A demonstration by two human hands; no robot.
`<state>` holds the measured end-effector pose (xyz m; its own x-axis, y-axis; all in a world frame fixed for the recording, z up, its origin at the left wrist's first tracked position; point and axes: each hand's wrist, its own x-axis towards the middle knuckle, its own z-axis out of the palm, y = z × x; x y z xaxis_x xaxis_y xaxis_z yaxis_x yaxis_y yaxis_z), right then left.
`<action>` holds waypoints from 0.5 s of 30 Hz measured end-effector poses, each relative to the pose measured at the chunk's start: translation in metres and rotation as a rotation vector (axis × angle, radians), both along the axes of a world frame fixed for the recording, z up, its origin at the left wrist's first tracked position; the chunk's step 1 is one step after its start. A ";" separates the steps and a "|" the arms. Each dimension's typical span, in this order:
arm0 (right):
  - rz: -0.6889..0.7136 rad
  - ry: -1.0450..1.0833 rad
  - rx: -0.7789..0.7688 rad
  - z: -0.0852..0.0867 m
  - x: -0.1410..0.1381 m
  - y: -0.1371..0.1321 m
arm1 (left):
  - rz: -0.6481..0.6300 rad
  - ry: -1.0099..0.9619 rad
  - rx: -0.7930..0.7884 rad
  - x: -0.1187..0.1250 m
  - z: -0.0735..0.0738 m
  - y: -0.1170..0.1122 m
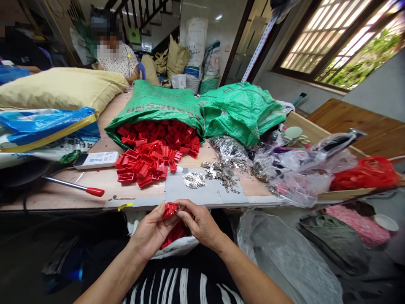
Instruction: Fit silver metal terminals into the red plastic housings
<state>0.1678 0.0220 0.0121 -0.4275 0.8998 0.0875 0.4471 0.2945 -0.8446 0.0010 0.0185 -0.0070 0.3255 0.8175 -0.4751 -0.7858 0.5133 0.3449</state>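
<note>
The left hand [152,232] is pinching a small red plastic piece [170,210] between the thumb and the fingers, so this piece is sitting just at the left fingertips, in front of the body. The thumb and forefinger of the right hand [202,223] are standing close together at the right side of the same piece; I cannot tell whether they are pinching its edge or something small. Directly below the fingers, a white bag [186,244] is holding more red pieces. Beyond the fingers, on the table [256,179], flat silvery parts [194,180] are lying in a small heap, and darker metal parts [221,175] are spreading to the right of them. Farther away and to the left, red pieces are spilling from a green sack [167,99].
</note>
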 end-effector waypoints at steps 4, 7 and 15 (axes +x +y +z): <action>-0.013 0.055 -0.051 -0.006 -0.003 0.003 | 0.015 -0.003 -0.017 -0.002 -0.002 0.002; -0.008 0.175 -0.123 -0.014 -0.005 0.009 | -0.031 0.031 0.034 -0.007 -0.005 0.000; -0.119 -0.014 0.034 -0.020 -0.005 0.047 | -0.209 0.649 0.331 -0.032 -0.034 -0.006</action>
